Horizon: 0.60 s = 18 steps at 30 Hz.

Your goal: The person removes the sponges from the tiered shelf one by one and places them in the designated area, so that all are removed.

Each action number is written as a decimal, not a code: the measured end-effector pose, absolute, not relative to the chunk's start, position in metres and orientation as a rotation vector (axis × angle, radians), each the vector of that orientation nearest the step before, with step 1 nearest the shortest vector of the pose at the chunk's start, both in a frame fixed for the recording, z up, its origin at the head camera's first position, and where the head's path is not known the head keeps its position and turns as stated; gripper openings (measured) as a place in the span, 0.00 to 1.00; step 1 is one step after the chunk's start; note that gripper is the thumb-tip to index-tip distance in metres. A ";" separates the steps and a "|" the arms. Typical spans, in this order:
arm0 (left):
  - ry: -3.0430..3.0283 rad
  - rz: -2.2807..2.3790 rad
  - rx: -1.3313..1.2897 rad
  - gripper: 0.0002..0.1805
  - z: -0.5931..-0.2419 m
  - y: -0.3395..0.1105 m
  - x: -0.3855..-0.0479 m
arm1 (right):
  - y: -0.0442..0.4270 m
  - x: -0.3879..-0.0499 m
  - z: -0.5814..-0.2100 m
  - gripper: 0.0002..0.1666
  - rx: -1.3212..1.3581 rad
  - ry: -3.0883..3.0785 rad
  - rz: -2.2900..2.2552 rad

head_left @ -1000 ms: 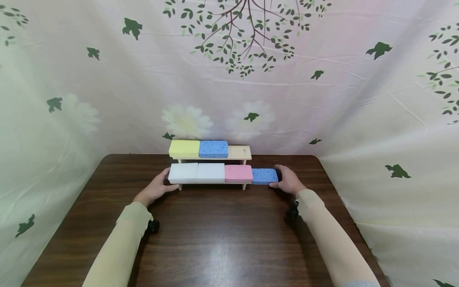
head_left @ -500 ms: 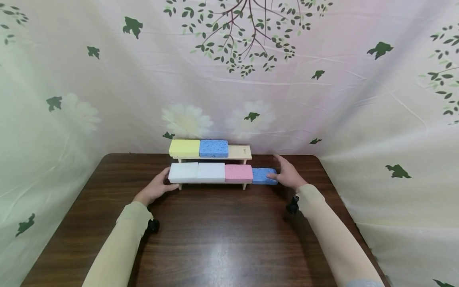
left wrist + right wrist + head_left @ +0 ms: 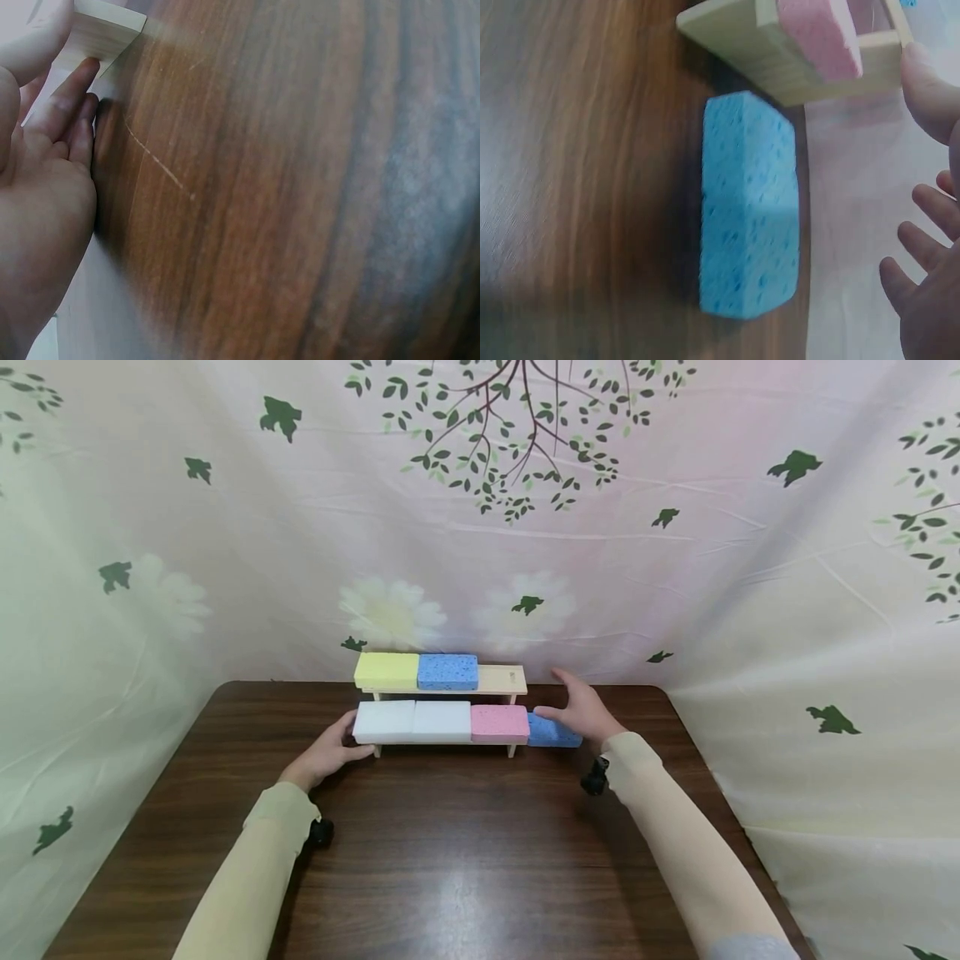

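Observation:
Two white sponges (image 3: 383,722) and a pink sponge (image 3: 499,723) lie in a row on the lower step of a wooden rack (image 3: 501,678). A yellow sponge (image 3: 386,671) and a blue one (image 3: 447,672) lie on the upper step. My left hand (image 3: 324,757) is at the rack's left end, thumb in front, beside the white sponges. Its fingers reach a wooden part (image 3: 112,28) in the left wrist view. Another blue sponge (image 3: 750,210) lies on the table right of the rack. Above it my right hand (image 3: 585,713) is spread, holding nothing.
The dark wooden table (image 3: 450,852) meets a printed cloth (image 3: 450,552) directly behind the rack. More cloth hangs along the left and right sides.
My right hand has let go of the blue sponge at the right, lifted, and moved left and back over it. The left hand and the sponges have stayed in place.

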<state>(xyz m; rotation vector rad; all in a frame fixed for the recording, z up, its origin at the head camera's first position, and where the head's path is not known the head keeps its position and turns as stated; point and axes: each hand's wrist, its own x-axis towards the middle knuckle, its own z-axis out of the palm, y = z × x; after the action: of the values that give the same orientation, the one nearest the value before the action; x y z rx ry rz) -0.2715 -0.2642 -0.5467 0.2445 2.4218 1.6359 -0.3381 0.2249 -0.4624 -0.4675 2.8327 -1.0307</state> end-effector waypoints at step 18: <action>2.403 1.654 0.250 0.49 -0.546 -0.265 -0.273 | 0.171 -0.341 -0.439 0.54 -0.669 2.886 -0.995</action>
<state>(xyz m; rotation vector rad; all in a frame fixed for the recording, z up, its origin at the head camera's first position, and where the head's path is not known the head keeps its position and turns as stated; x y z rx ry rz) -0.2730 -0.2645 -0.5457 0.2495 2.4033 1.6542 -0.3408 0.1706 -0.4392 -0.6694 2.8855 -0.9946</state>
